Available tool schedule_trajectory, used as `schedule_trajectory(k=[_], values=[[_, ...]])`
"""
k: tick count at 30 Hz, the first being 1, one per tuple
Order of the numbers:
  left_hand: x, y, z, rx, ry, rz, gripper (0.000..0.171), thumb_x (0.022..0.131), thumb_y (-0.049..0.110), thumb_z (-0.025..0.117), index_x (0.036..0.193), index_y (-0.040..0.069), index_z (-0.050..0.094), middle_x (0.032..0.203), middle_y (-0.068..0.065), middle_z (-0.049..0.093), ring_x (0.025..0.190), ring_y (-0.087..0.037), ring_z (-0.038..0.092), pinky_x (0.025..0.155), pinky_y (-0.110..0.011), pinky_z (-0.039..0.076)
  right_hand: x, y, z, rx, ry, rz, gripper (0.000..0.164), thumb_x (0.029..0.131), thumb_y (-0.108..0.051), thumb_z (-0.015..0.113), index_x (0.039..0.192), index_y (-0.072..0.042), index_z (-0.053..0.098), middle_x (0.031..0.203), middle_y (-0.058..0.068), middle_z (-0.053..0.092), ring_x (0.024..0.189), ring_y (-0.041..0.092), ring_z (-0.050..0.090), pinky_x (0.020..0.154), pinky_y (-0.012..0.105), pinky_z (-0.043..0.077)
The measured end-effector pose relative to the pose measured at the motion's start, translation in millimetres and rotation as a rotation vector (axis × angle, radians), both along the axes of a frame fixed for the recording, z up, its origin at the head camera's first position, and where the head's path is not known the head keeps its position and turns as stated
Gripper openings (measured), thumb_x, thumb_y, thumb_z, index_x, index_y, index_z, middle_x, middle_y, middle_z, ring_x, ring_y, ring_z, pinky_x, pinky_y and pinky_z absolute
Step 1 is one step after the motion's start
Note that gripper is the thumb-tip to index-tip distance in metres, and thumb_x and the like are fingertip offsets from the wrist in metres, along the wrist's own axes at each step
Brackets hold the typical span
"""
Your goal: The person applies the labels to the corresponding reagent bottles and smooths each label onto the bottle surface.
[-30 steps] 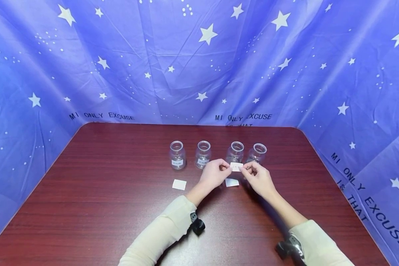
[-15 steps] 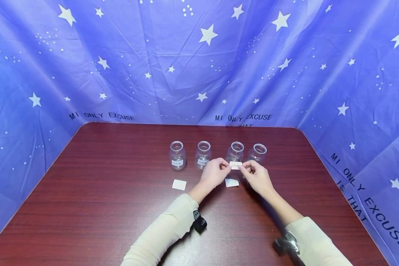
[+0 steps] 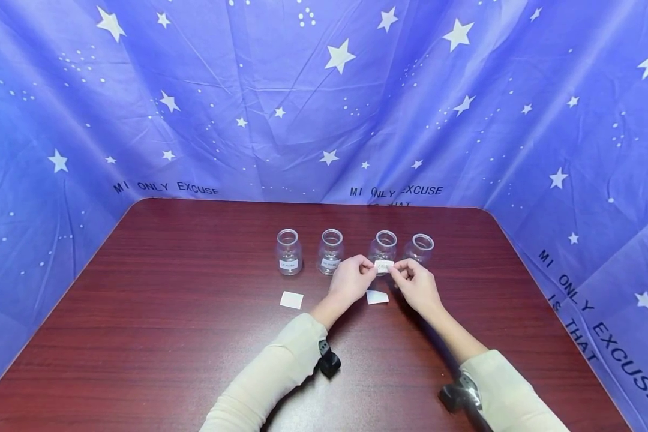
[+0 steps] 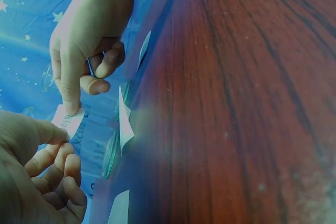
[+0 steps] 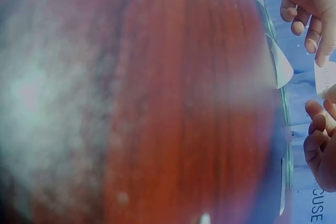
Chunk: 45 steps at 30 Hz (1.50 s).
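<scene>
A small white label [image 3: 384, 266] with dark printed characters is stretched between my two hands, in front of the third glass jar [image 3: 383, 245] from the left. My left hand [image 3: 351, 279] pinches its left end between thumb and forefinger. At the other end, the right hand [image 3: 418, 288] pinches it the same way. In the left wrist view the label [image 4: 67, 121] spans both sets of fingertips. The label overlaps the jar's lower front in the head view. Behind the right hand stands another jar [image 3: 422, 246], its lower part hidden.
Two more glass jars, the leftmost [image 3: 288, 246] and its neighbour [image 3: 332, 245], carry similar labels low on their fronts. White paper slips lie on the dark red table [image 3: 156, 312], one at left [image 3: 291, 300] and a curled one [image 3: 377, 297] below the hands. A starry blue curtain [image 3: 281, 108] surrounds the table.
Both hands have shifted slightly forward, carrying the label a little closer to the third jar's front. The jars and slips stay where they were.
</scene>
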<state>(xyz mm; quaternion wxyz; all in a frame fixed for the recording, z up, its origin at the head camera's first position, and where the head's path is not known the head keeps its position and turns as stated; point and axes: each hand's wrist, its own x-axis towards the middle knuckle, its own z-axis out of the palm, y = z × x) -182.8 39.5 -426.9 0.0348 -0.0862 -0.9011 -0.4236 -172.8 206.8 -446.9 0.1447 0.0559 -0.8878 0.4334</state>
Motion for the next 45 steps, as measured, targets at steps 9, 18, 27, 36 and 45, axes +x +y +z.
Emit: schedule_trajectory(k=[9, 18, 27, 36, 45], values=[[-1.4, 2.5, 2.0, -0.027, -0.025, 0.032, 0.009, 0.083, 0.025, 0.063, 0.084, 0.018, 0.068, 0.073, 0.007, 0.066, 0.063, -0.004, 0.055, 0.058, -0.018, 0.041, -1.6, -1.2, -1.2, 0.027, -0.009, -0.042, 0.016, 0.088, -0.021, 0.064, 0.087, -0.005, 0.064, 0.057, 0.008, 0.061, 0.043, 0.000, 0.044, 0.045, 0.018, 0.037], [-3.0, 2.9, 1.1, -0.023, -0.009, 0.056, 0.009, 0.082, 0.024, 0.063, 0.083, 0.016, 0.068, 0.073, 0.006, 0.069, 0.064, -0.006, 0.059, 0.061, -0.020, 0.044, -2.2, -2.6, -1.1, 0.030, -0.008, -0.057, 0.017, 0.089, -0.023, 0.063, 0.087, -0.006, 0.064, 0.056, 0.008, 0.061, 0.042, 0.000, 0.044, 0.045, 0.019, 0.035], [-3.6, 3.7, 0.1, -0.025, -0.011, 0.069, 0.010, 0.083, 0.025, 0.064, 0.085, 0.016, 0.067, 0.072, 0.005, 0.067, 0.064, -0.008, 0.058, 0.061, -0.021, 0.044, -2.5, -3.0, -0.4, 0.027, 0.017, -0.071, 0.016, 0.087, -0.022, 0.066, 0.087, -0.006, 0.064, 0.054, 0.007, 0.060, 0.041, -0.001, 0.043, 0.047, 0.019, 0.036], [-3.2, 3.9, 1.5, -0.021, -0.067, 0.062, 0.024, 0.086, 0.030, 0.063, 0.103, 0.013, 0.060, 0.076, 0.003, 0.066, 0.066, -0.009, 0.058, 0.061, -0.023, 0.044, -0.4, -1.9, 0.4, 0.044, 0.085, -0.079, 0.019, 0.083, -0.020, 0.070, 0.093, -0.007, 0.062, 0.052, 0.003, 0.059, 0.039, -0.001, 0.042, 0.046, 0.016, 0.037], [-7.2, 2.3, 2.4, -0.061, -0.114, 0.008, 0.052, 0.088, 0.034, 0.060, 0.131, 0.009, 0.047, 0.078, 0.004, 0.067, 0.071, -0.009, 0.060, 0.067, -0.026, 0.048, 1.6, -3.8, 4.0, 0.059, 0.060, -0.086, 0.039, 0.082, -0.024, 0.072, 0.115, -0.008, 0.057, 0.051, 0.001, 0.056, 0.040, 0.000, 0.042, 0.042, 0.020, 0.036]])
